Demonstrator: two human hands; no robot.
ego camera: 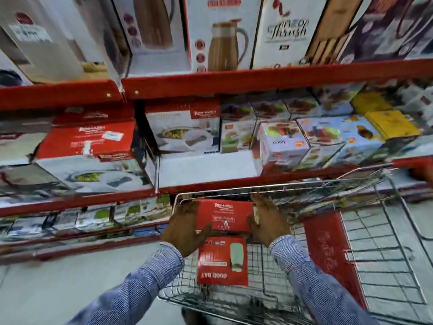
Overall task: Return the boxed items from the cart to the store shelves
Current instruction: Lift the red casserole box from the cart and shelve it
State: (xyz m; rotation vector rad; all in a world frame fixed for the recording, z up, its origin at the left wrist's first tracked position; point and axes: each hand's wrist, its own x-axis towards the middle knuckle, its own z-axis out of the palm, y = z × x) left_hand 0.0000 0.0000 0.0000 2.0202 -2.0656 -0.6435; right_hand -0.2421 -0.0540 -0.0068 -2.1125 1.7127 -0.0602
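The red box sits between my two hands at the far end of the wire cart, flat-topped cardboard with white lettering on its lid, and it appears raised above the basket floor, though I cannot tell whether anything below it is bearing it. My left hand presses its left edge with fingers spread along the side, and my right hand presses the opposite edge, thumb lying on the lid, so both hands are clamped on this one box from either side. Just nearer to me in the same basket lies a second red box, flat on the wire grid, glossy, printed with a pale green jug-like shape and upside-down lettering. The cart is bright metal mesh with a thin rounded rim; a red plastic flap stands at its right beside another mesh section. My sleeves are blue cloth with fine stripes. Beyond the cart, red metal shelves run across the view. The middle shelf holds matching red-lidded boxes with dishware pictured on their white sides, with a bare white gap beside them, then smaller colourful cartons packed closely together. The top shelf carries tall white boxes showing copper-toned jugs. The floor is pale and smooth.
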